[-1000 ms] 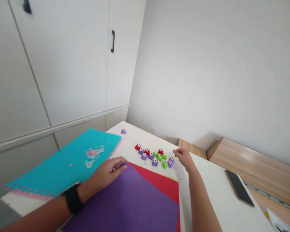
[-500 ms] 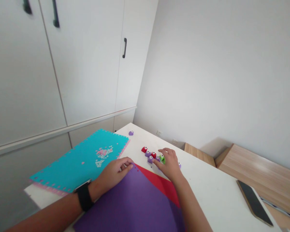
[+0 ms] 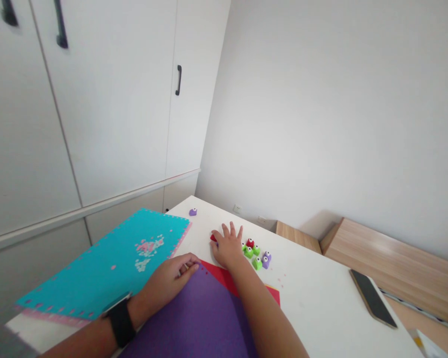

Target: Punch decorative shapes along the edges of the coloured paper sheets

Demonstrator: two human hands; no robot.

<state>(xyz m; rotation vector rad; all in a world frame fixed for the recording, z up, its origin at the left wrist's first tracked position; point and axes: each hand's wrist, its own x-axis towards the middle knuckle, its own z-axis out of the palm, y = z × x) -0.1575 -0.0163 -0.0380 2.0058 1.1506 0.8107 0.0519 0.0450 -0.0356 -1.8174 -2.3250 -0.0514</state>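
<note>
My right hand [image 3: 227,246] lies palm down with its fingers spread over the left end of a group of small craft punches. Only a sliver of a red punch [image 3: 213,237] shows by its fingertips. Green punches [image 3: 257,263] and purple punches [image 3: 266,259] stand just right of the hand. My left hand [image 3: 169,281] rests curled at the corner of a purple sheet [image 3: 194,313], pinching a small pale item [image 3: 183,270]. A red sheet [image 3: 227,281] lies under the purple one. A teal mat [image 3: 104,268] with pink and white paper bits lies left of that hand.
A lone purple punch [image 3: 193,212] stands at the far corner of the white table [image 3: 313,293]. A black phone [image 3: 373,298] lies near the table's right edge, with a wooden surface [image 3: 395,263] beyond. White cupboard doors [image 3: 108,99] rise at left.
My right hand has moved left from beside the punches and now covers the group's left end. My left hand stays at the purple sheet's corner. The view has shifted slightly.
</note>
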